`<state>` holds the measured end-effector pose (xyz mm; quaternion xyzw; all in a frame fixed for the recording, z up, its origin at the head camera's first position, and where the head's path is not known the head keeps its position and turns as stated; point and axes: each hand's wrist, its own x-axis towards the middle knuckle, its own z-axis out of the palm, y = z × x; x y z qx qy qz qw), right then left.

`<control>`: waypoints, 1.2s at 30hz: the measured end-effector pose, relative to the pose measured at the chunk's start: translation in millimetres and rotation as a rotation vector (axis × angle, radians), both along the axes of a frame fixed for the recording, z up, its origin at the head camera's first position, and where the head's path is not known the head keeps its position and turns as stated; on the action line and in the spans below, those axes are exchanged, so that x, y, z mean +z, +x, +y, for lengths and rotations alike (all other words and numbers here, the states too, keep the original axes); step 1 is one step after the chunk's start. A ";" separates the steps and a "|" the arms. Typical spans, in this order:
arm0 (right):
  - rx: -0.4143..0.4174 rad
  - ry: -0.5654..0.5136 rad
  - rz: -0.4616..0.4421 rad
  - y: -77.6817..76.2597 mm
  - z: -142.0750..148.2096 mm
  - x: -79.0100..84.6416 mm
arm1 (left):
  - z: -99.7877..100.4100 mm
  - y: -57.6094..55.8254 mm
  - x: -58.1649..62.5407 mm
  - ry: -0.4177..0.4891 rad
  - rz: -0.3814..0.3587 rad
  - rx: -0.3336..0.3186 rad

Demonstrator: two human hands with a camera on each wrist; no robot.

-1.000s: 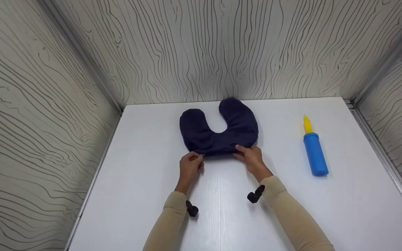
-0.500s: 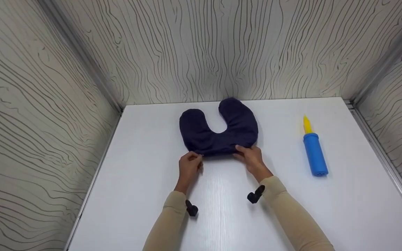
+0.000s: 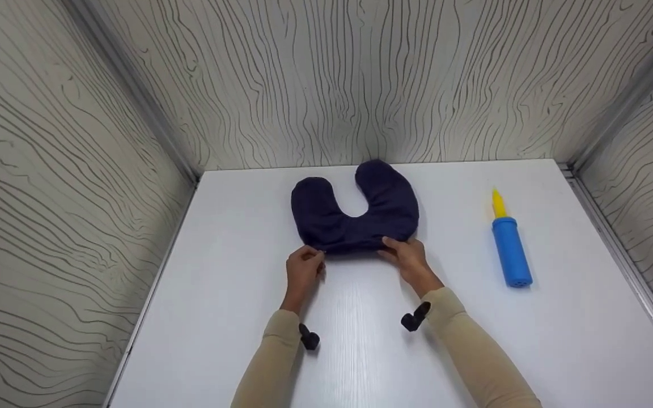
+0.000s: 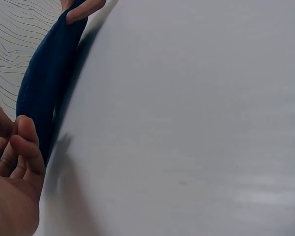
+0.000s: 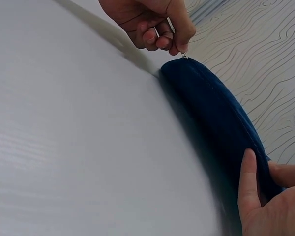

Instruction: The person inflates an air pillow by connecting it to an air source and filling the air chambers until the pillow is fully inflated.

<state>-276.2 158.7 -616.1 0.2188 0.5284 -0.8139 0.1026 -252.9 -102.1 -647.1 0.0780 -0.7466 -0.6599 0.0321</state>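
A dark navy U-shaped neck pillow lies on the white table, its two arms toward the back wall. At the left end of its near edge, my left hand pinches a small metal zipper pull, which shows in the right wrist view. My right hand grips the right part of the same edge, thumb on top and a finger against the seam side. In the left wrist view the edge of the pillow stretches between both hands.
To the right on the table lies a blue hand pump with a yellow nozzle pointing toward the back. Wood-grain-patterned panels stand behind and at both sides.
My left hand has slid slightly left along the near edge with the zipper pull. The right hand and the neck pillow have stayed almost in place.
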 end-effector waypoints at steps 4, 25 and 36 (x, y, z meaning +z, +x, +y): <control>0.005 -0.004 0.003 0.2 -0.3 0.3 | -0.1 -0.9 0.7 -0.003 0.007 0.014; 0.004 -0.049 0.002 0.7 0.3 0.8 | -2.0 -3.9 6.4 -0.090 0.067 0.049; 0.005 -0.019 -0.007 2.2 0.4 1.6 | -5.5 1.1 3.0 -0.064 0.074 0.037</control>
